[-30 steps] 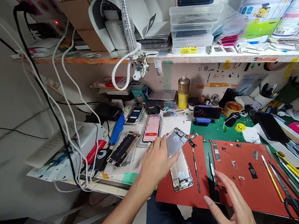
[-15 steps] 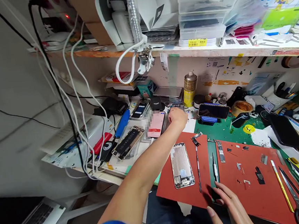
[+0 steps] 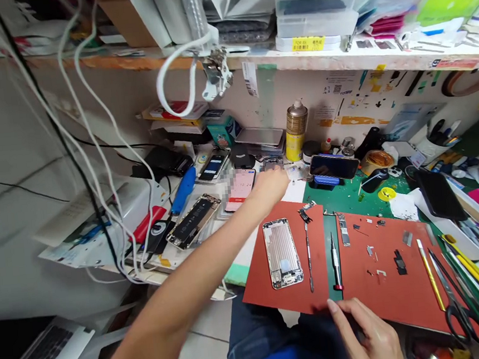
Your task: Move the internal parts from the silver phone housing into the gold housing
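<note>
My left hand (image 3: 272, 183) reaches far across the bench, beside a phone with a pink lit screen (image 3: 240, 189) and just in front of small phone parts (image 3: 273, 163). Its fingers are hidden behind the back of the hand. At the front edge of the red mat (image 3: 317, 303) is my right hand (image 3: 370, 330), thumb apart from bent fingers, with nothing visible in it. The nearest thing to it is a precision screwdriver (image 3: 336, 263) with a red end. A bare phone housing (image 3: 283, 254) lies on the mat beside a thin metal pry tool (image 3: 309, 257).
Scissors (image 3: 460, 311), a yellow-handled knife (image 3: 430, 274) and tweezers lie at right. Small phone parts (image 3: 400, 262) dot the right mat. An opened phone (image 3: 193, 221) lies at left near hanging white cables (image 3: 92, 131). A spray can (image 3: 296, 131) stands under the shelf (image 3: 271, 59).
My right hand has drawn back from the screwdriver toward the front edge, and its fingers are more bent. My left hand stays at the back of the bench. The view has shifted.
</note>
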A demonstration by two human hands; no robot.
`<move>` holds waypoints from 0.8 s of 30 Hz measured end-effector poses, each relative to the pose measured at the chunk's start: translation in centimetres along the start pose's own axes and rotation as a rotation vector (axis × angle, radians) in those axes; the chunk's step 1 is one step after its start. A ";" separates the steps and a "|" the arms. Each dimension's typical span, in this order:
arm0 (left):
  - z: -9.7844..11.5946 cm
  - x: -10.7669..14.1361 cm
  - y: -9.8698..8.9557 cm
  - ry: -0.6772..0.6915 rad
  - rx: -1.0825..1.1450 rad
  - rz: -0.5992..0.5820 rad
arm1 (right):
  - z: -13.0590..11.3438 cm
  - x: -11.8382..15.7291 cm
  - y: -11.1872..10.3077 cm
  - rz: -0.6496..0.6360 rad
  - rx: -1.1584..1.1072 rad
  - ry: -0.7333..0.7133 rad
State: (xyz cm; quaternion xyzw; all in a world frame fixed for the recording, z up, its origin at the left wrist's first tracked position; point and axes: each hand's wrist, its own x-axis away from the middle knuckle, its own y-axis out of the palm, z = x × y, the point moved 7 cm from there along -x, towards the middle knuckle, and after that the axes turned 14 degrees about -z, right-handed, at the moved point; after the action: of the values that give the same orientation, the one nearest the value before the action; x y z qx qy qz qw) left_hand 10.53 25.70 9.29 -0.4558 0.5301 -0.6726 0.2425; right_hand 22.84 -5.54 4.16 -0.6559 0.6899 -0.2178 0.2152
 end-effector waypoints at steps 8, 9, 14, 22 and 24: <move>2.6 12.8 7.2 0.682 -0.260 -0.047 | 0.1 -2.4 -1.7 0.058 0.272 0.073; 2.9 13.3 7.9 0.724 -0.283 -0.026 | 0.2 -2.7 -1.9 0.083 0.353 0.088; 4.4 12.9 9.0 0.825 -0.341 0.051 | 1.5 -4.6 -1.6 0.053 0.623 0.265; 4.5 13.0 8.8 0.815 -0.336 -0.021 | 2.0 -7.0 -0.3 0.006 0.518 0.373; 3.9 13.5 8.8 0.785 -0.305 -0.039 | 2.2 -6.7 -0.7 0.002 0.407 0.366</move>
State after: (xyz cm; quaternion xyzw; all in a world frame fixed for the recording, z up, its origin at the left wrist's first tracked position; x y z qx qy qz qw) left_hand 6.26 10.02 5.93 -0.2058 0.6670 -0.7135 -0.0609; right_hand 25.01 1.10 2.84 -0.5481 0.6601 -0.4667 0.2148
